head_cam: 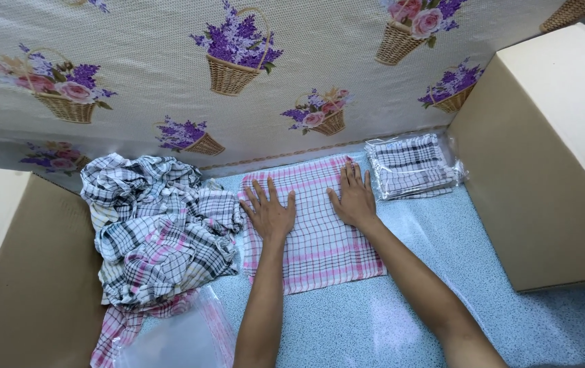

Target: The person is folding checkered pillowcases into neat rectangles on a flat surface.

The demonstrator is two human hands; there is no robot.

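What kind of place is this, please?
Probably a small packing workstation: a heap of checked cloths, a clear-bagged stack of folded cloths, and brown cardboard boxes beside a pink-checked cloth under both hands.

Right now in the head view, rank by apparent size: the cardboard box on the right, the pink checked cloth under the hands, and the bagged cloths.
1. cardboard box on the right, though cut off by the frame
2. pink checked cloth
3. bagged cloths, farther from the camera, so somewhat understated

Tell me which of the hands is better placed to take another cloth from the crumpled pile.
Probably the left hand: it lies flat on the pink checked cloth right beside the crumpled pile, while the right hand rests farther away, near the bagged cloths.
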